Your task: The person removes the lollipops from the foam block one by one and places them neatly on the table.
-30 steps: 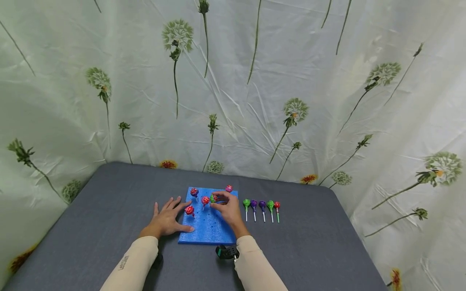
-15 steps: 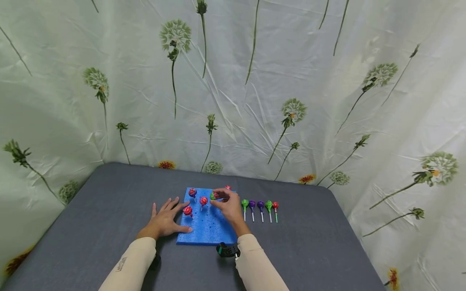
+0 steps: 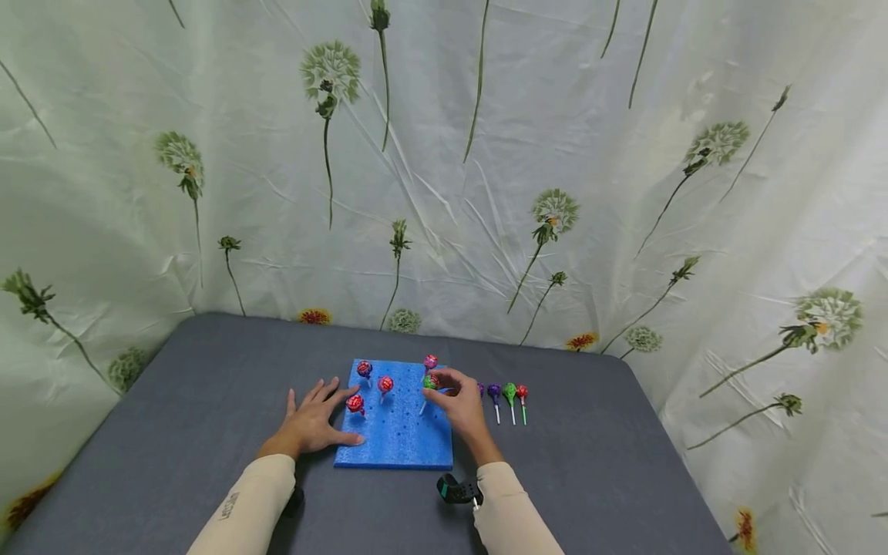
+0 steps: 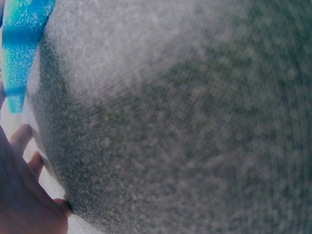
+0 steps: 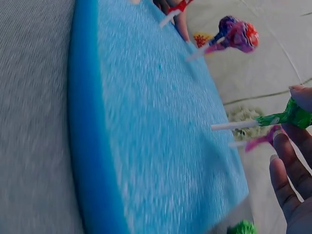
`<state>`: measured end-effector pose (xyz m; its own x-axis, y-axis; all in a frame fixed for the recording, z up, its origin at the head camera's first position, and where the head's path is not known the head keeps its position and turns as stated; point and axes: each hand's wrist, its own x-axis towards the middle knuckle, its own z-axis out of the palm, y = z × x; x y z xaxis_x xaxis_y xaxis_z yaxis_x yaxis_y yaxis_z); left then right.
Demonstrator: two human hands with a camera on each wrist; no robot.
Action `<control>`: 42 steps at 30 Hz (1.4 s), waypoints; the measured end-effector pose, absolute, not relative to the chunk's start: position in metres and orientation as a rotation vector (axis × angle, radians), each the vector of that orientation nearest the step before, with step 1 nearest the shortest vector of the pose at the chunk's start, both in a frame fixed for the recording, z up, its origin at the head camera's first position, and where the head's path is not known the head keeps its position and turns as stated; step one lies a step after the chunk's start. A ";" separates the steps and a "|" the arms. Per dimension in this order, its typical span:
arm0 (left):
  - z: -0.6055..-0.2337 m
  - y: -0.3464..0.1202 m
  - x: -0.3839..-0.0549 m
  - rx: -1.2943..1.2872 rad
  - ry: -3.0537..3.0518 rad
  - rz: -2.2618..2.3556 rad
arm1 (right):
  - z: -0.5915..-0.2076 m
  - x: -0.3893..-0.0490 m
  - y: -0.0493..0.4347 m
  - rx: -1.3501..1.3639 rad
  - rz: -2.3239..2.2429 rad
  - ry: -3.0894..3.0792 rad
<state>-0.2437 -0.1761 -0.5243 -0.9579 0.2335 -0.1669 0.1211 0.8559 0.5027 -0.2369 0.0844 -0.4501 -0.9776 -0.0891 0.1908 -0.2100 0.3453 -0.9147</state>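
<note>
A green lollipop [image 3: 431, 382] with some red on its wrapper is pinched by its head between the thumb and fingers of my right hand [image 3: 463, 404]. Its white stick points down over the right part of a blue foam board [image 3: 395, 447], and the right wrist view shows the stick's end apart from the surface. My left hand [image 3: 311, 424] rests with spread fingers at the board's left edge. Standing in the board are a red lollipop [image 3: 355, 404], a pinkish-red lollipop [image 3: 385, 384], a purple-and-red lollipop [image 3: 364, 368] and a pink lollipop [image 3: 431, 360] at the back right.
Right of the board, several lollipops lie in a row on the grey table [image 3: 590, 455], among them a purple lollipop [image 3: 494, 391], a green lollipop [image 3: 509, 391] and a red lollipop [image 3: 523, 391]. My right hand partly hides the row's left end. A flowered curtain [image 3: 444, 193] hangs behind.
My right hand has moved right across the board, carrying the green lollipop. The pink lollipop behind it shows more fully now. My left hand has stayed at the board's edge.
</note>
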 end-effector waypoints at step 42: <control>-0.526 -0.175 -0.245 0.255 2.802 0.728 | -0.533 -0.206 0.164 -0.014 1.486 -2.536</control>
